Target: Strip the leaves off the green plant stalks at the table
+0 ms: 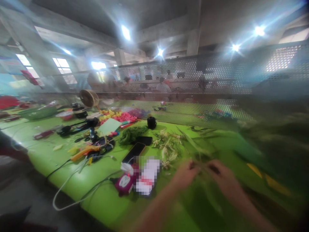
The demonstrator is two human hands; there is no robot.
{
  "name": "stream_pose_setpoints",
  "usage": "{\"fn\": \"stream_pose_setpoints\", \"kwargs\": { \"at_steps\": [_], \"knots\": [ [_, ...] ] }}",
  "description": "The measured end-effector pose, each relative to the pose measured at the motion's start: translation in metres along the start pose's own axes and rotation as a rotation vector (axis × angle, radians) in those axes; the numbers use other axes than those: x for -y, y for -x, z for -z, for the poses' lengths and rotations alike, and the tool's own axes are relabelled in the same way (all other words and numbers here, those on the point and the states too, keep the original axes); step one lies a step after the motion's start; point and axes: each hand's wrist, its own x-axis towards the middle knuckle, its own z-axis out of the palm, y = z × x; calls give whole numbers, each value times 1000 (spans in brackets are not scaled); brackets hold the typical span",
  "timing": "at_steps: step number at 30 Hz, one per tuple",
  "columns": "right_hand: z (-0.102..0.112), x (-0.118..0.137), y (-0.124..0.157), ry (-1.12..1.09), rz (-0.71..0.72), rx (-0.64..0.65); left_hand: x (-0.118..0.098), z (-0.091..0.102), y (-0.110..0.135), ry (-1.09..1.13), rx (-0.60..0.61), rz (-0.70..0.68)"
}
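Over the right part of the green table, my left hand and my right hand are close together, both smeared by motion. Their fingers look closed on a long, thin green leaf-like strip, which runs up to the left from between them; a pale end seems to hang below. Its exact kind is too blurred to tell. Just left of the strip lies a loose heap of pale yellow-green, husk-like pieces. My fingertips are partly hidden behind the hands.
Left of my hands are a phone with a lit screen, a purple case, a dark phone and a black mug. An orange-handled tool trails cables. A perforated panel stands behind; dark blurred material is at right.
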Motion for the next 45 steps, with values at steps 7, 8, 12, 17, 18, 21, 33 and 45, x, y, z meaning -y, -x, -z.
{"fn": "stream_pose_setpoints", "kwargs": {
  "at_steps": [7,8,12,17,18,21,33,45],
  "knots": [
    [-4,-15,1,119,104,-18,-9,2,4,-117,45,-11],
    [-4,-15,1,122,99,-17,-10,2,4,-116,46,-7],
    [-2,-16,0,101,96,-24,-5,3,2,-110,44,19],
    [-1,-21,-3,100,91,-20,-2,5,-2,-96,34,42],
    [-2,-21,-3,106,96,-21,-3,5,-1,-94,40,28],
    [-3,-20,-2,127,119,-37,-7,5,1,-96,51,-5],
    [8,-2,0,19,53,-158,7,3,-4,72,1,-4],
    [-3,2,5,7,19,1,4,-2,-1,190,2,-30]
  ]
}}
